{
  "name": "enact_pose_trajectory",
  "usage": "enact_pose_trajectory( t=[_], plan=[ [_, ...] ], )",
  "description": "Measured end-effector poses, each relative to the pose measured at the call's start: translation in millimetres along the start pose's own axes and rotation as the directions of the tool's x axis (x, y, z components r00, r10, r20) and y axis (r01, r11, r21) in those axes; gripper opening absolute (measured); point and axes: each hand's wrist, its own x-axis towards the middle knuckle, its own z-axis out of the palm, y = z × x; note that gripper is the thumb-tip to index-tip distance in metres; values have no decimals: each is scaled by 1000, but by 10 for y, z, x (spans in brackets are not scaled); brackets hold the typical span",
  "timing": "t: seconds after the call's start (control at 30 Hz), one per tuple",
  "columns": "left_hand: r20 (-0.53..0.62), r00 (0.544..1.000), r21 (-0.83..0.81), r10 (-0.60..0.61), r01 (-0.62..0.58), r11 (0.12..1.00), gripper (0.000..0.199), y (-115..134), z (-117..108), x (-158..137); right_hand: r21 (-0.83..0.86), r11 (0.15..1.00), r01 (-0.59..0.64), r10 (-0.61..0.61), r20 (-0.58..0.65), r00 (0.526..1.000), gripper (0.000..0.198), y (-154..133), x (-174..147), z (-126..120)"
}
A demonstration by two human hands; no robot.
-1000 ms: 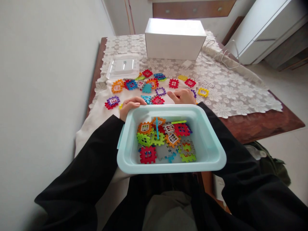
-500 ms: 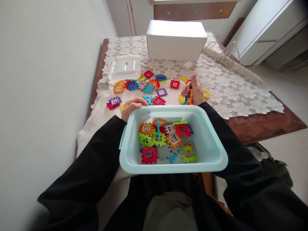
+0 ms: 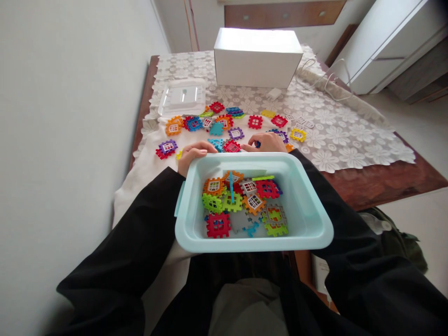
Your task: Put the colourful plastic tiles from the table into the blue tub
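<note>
The person's left hand point(image 3: 193, 155) lay at the far left corner of the pale blue tub point(image 3: 255, 245), its fingers bent along the rim, though how firmly they gripped could not be told; the right hand point(image 3: 269, 141) was beyond the far rim, low over the counter point(image 3: 378, 182), its fingers curled toward the thumb, a bit of blue showing in the gap, whether pinched or merely behind could not be told; the tub, close before the person's body, held loose notched pieces point(image 3: 212, 202), among them a red square point(image 3: 217, 226) at near left; more lay scattered beyond, a red window piece point(image 3: 231, 146) just left of the right hand; a clear lid point(image 3: 184, 97) lay at far left; a white box point(image 3: 257, 67) stood behind.
</note>
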Motion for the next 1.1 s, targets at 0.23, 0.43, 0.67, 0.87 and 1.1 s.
enact_pose_trajectory(
  t=[0.23, 0.43, 0.67, 0.87, 1.1],
  plan=[
    [-19, 1000, -35, -6, 5, 999, 27, -12, -10, 18, 331, 943, -34, 35, 3, 999, 51, 76, 44, 43],
    [62, 998, -15, -28, 29, 999, 28, -38, -95, 49, 677, 734, -59, 276, -218, 936, 76, 39, 91, -88],
    [-12, 1000, -44, -18, 17, 999, 28, 4, 10, 0, 913, 408, -33, 207, -58, 977, 75, 158, 114, -329],
    [26, 1000, -54, -5, 6, 999, 25, 12, 20, -9, 926, 378, 17, 12, -23, 1000, 79, -90, -56, -508],
    [-1, 1000, -75, -5, 5, 997, 24, -13, 18, -4, 950, 308, 53, 51, -72, 996, 77, -302, -142, -746]
  ],
)
